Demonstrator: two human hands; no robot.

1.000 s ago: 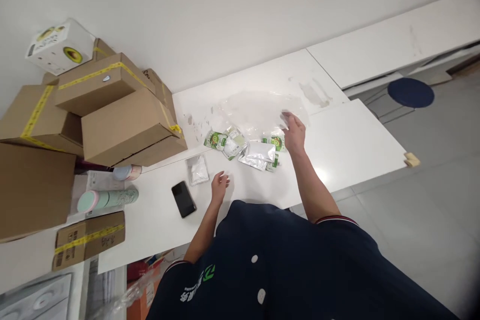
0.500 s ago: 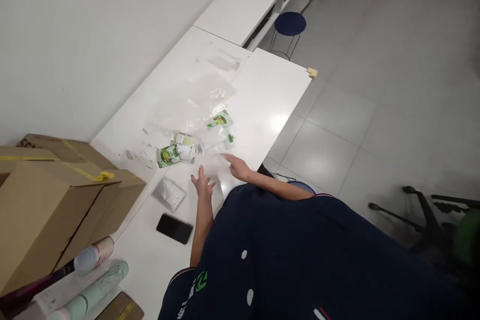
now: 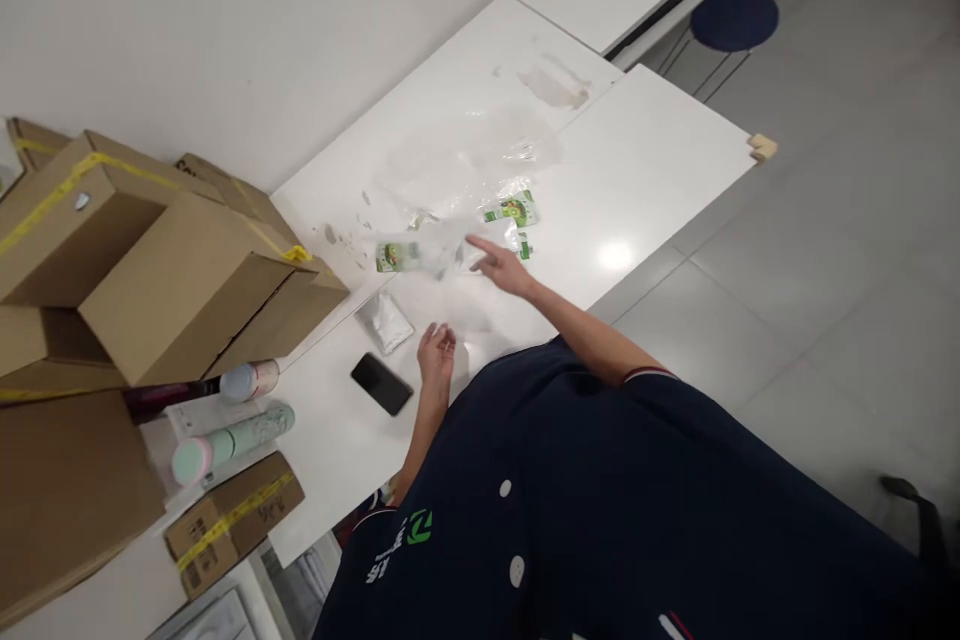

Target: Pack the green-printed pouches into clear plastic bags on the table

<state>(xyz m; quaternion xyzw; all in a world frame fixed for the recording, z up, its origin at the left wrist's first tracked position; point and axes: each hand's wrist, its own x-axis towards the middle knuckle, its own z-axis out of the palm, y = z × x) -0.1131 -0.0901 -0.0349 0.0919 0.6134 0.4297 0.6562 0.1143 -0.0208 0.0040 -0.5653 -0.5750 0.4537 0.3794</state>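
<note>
My right hand [image 3: 501,266] reaches over the packets, its index finger stretched out. A blurred clear plastic bag [image 3: 442,248] appears pinched at its fingertips, partly veiling a green-and-white pouch [image 3: 396,256] with fruit printed on it. Just beyond that hand lie a similar fruit pouch [image 3: 517,208] and a clear pouch with a green cap [image 3: 524,246]. My left hand [image 3: 436,352] is low over the table, fingers loosely bent and apart, with nothing visible in them. To its left are a small silvery-white packet [image 3: 388,321] and a black phone [image 3: 382,383].
A large clear plastic sheet [image 3: 465,152] lies behind the pouches on the white table [image 3: 645,160]. Cardboard boxes [image 3: 180,280] are stacked at the left, near a mint-green bottle [image 3: 259,428] and a white-capped bottle [image 3: 251,380]. A blue stool [image 3: 735,18] stands beyond the table.
My right hand has moved forward over the pouches, the clear bag shifting with it. My left hand's spread fingers have drawn in, nearer the phone. The view has turned, showing more boxes.
</note>
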